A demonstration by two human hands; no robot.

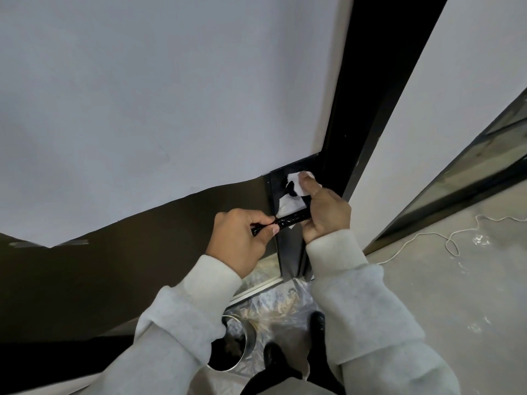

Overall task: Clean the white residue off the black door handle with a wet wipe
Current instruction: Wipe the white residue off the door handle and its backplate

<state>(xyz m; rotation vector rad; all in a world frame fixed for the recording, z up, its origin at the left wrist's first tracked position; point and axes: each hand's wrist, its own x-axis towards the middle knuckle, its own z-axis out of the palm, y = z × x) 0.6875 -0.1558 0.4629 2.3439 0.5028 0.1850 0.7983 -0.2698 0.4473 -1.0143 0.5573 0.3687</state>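
Observation:
The black door handle [291, 218] is a glossy lever that sticks out leftward from a black plate [275, 183] at the door's edge. My left hand [242, 240] grips the lever's free end, thumb on top. My right hand [325, 209] holds a white wet wipe [296, 186] against the plate just above the lever, the thumb pressing on the wipe. Part of the wipe hangs down to the lever. The lever's base is hidden behind my right hand.
The door [142, 109] has a pale upper panel and a dark brown lower part. A black frame [370, 95] runs up on the right. Below stand a round metal bin [236, 346], plastic sheeting [285, 306] and my shoes. A white cord [450, 240] lies on the concrete floor.

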